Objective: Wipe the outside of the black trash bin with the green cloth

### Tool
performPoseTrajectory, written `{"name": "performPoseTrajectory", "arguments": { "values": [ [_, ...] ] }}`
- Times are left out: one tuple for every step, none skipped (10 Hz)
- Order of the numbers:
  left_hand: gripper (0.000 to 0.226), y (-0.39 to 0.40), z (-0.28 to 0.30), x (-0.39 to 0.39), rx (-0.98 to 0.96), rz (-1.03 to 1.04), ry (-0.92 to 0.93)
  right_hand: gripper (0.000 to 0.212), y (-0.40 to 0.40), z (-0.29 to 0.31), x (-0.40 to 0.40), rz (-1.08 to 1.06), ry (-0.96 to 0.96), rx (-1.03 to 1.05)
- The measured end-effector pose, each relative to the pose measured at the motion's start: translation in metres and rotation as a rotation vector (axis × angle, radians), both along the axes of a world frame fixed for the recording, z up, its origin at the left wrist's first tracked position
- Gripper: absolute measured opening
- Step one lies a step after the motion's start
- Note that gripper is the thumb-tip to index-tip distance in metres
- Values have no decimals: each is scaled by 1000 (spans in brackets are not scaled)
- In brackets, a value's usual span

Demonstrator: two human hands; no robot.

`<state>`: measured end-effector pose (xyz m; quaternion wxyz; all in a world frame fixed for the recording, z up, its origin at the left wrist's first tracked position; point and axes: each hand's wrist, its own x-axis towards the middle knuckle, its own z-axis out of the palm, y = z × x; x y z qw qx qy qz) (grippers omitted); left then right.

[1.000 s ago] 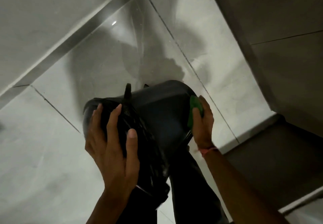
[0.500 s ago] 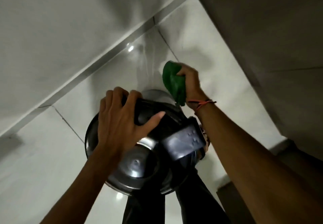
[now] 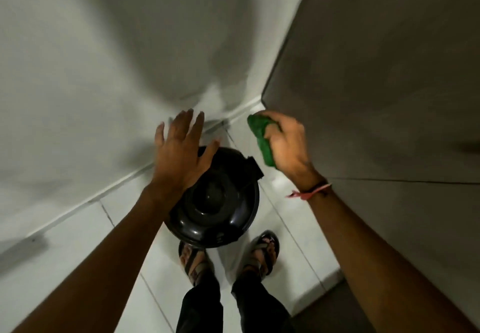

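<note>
My arms are bare to the elbow and beyond, a thin red-and-dark thread band (image 3: 310, 191) circles my right wrist, black trousers (image 3: 200, 306) cover my legs, and strapped open-toed sandals (image 3: 262, 252) sit on my feet.

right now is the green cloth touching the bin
Apart. In the head view the cloth, bunched in the right hand, sits up and to the right of the bin, with pale floor visible between them.

bin lid (image 3: 215, 202): glossy plastic | cloth (image 3: 262, 137): nubby | floor (image 3: 78, 228): glossy tile
</note>
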<state>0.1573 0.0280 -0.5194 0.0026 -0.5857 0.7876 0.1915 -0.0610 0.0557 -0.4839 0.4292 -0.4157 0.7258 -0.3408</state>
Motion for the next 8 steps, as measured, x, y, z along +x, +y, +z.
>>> {"name": "performPoseTrajectory", "arguments": {
  "values": [
    [80, -3, 126, -5, -251, -32, 56, 56, 1, 115, 16, 217, 311, -177],
    [71, -5, 239, -13, -533, -109, 135, 52, -4, 237, 10, 267, 509, -421],
    [66, -16, 329, -25, -753, -163, 176, 54, -5, 349, -23, 217, 700, -596],
    [67, -36, 405, -49, -891, -184, 201, 57, -11, 439, -72, 127, 867, -588],
    [69, -46, 459, -78, -930, -197, 191, 56, -18, 481, -122, 73, 1113, -459],
    [67, -50, 487, -102, -936, -204, 137, 52, -28, 478, -165, 57, 1304, -185],
    [70, -57, 499, -114, -922, -232, 61, 54, -32, 459, -191, 89, 1214, 27],
    [71, -49, 505, -116, -907, -238, 42, 66, -19, 433, -196, 147, 1094, 85]
  ]
}}
